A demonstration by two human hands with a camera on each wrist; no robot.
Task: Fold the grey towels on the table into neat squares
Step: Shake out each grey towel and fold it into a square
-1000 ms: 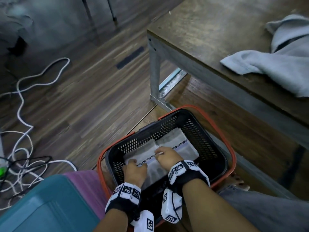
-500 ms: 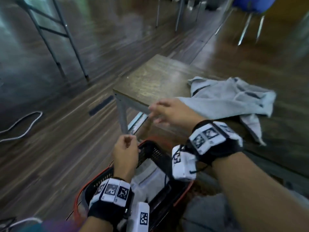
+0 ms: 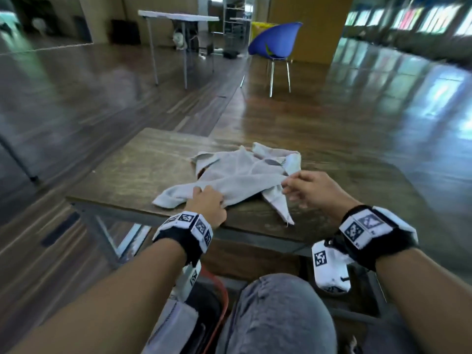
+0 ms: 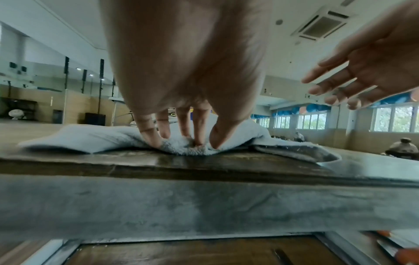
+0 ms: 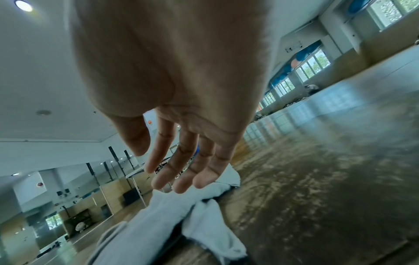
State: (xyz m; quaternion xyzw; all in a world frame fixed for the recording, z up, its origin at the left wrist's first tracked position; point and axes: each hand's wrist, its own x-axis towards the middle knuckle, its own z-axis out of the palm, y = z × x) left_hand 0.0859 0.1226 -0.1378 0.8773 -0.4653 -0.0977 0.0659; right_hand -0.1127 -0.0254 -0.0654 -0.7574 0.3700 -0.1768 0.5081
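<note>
A crumpled grey towel [image 3: 237, 180] lies on the low wooden table [image 3: 127, 172], near its front edge. My left hand [image 3: 207, 208] is on the towel's near edge. The left wrist view shows its fingers and thumb [image 4: 188, 141] pinching a fold of the towel [image 4: 90, 138] against the tabletop. My right hand [image 3: 304, 187] hovers just over the towel's right side with its fingers loosely spread. In the right wrist view that hand [image 5: 181, 172] holds nothing, its fingertips just above the towel [image 5: 163, 215].
A black basket with a red rim [image 3: 221, 300] stands on the floor by my knee [image 3: 275, 315], with folded cloth [image 3: 176, 318] in it. A blue chair [image 3: 275, 42] and a white folding table [image 3: 178, 16] stand far behind on the wooden floor.
Both hands have left the basket and come up to the table. The left hand now pinches the towel's near edge, and the right hand has reached the towel's right side.
</note>
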